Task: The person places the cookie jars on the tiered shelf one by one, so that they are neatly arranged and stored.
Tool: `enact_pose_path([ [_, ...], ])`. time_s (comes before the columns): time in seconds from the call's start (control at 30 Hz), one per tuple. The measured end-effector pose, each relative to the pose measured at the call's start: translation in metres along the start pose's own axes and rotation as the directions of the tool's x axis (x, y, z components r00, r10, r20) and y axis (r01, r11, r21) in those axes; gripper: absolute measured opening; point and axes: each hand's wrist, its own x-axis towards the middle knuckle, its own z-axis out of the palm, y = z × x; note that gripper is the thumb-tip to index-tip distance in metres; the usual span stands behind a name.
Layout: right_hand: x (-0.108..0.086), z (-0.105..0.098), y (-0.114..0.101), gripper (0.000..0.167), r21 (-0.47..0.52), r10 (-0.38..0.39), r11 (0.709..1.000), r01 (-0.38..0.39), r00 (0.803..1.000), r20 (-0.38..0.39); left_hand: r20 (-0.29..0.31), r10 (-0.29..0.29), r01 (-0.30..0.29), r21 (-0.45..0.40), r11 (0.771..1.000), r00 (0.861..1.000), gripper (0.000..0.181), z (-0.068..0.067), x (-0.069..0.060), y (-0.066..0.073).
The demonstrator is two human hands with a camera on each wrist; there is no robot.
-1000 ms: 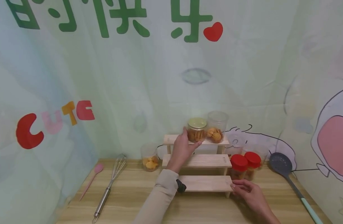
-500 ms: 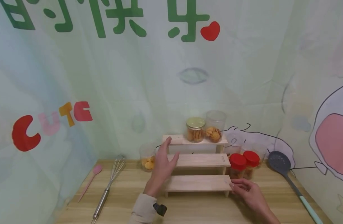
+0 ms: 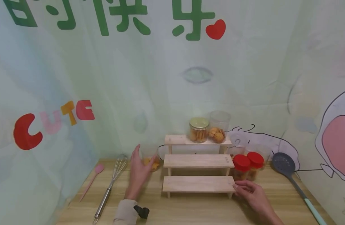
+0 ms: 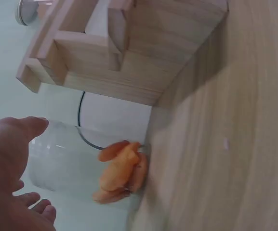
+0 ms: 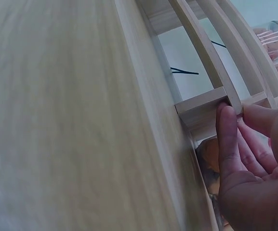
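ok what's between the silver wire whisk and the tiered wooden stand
In the head view: the left hand, then a clear cylindrical jar of yellow cookies nearer the stand.

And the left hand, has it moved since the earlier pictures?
Yes. In the head view, the left hand has moved left and down, from the wooden shelf toward the clear jar.

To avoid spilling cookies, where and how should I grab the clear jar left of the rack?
Probably around the upper wall of the clear jar, from its left: it's an upright cylinder with the three-tier wooden rack close on its right.
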Motion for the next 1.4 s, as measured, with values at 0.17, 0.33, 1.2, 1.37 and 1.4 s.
enact_pose_path([
  [0.17, 0.000, 0.001, 0.000, 0.040, 0.004, 0.004, 1.000, -0.004, 1.000, 0.004, 0.061, -0.120, 0.124, -0.078, 0.989, 0.991, 0.088, 0.007, -0.004, -0.015],
  [0.33, 0.001, 0.001, -0.001, 0.041, -0.012, 0.016, 1.000, -0.016, 1.000, 0.006, 0.112, -0.157, 0.171, -0.131, 0.977, 0.981, 0.084, 0.011, -0.006, -0.023],
  [1.2, 0.003, 0.001, -0.001, 0.040, 0.026, 0.044, 0.999, -0.044, 0.999, -0.001, 0.186, -0.220, 0.241, -0.102, 0.965, 0.958, 0.083, 0.010, -0.007, -0.026],
  [1.37, 0.002, 0.001, -0.001, 0.040, 0.027, 0.020, 0.999, -0.021, 1.000, 0.010, 0.165, -0.224, 0.248, -0.147, 0.958, 0.961, 0.086, 0.005, -0.003, -0.016],
  [1.4, 0.001, 0.001, -0.001, 0.040, 0.028, 0.020, 0.999, -0.021, 1.000, 0.011, 0.154, -0.211, 0.234, -0.153, 0.960, 0.965, 0.087, 0.004, -0.002, -0.013],
])
